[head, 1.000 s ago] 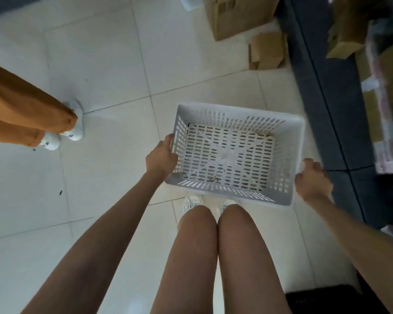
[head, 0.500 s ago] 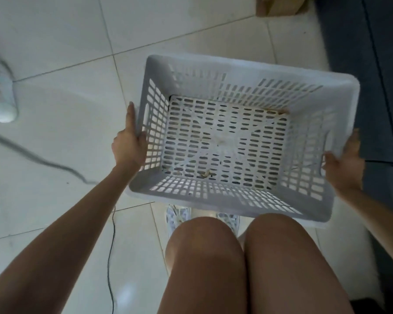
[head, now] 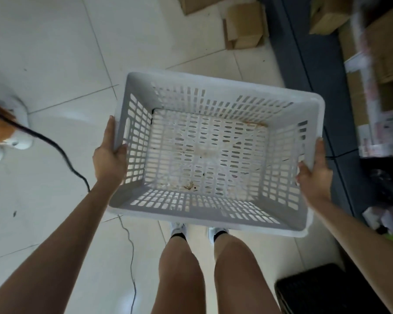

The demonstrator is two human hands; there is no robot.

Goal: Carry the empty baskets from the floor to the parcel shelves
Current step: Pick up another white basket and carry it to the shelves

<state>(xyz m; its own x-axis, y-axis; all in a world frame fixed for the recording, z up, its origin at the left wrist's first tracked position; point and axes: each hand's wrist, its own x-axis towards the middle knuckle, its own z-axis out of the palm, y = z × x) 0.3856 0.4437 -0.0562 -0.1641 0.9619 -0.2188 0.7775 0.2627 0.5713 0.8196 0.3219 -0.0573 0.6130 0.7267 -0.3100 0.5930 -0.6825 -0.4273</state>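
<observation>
A person looks down at a white plastic basket held level in front of their knees, clear of the pale tiled floor. The basket is rectangular, its long axis running left to right between the hands, so each hand takes one short end and neither is nearer. The left hand clasps the left rim, thumb inside, fingers wrapped around the outside. The right hand grips the right rim the same way. The walls and base are a lattice of small slots, rigid and smooth, with a few brown specks on the bottom; otherwise it is empty. A dark shelf edge holding cardboard boxes lies to the right and far, beyond the right hand.
</observation>
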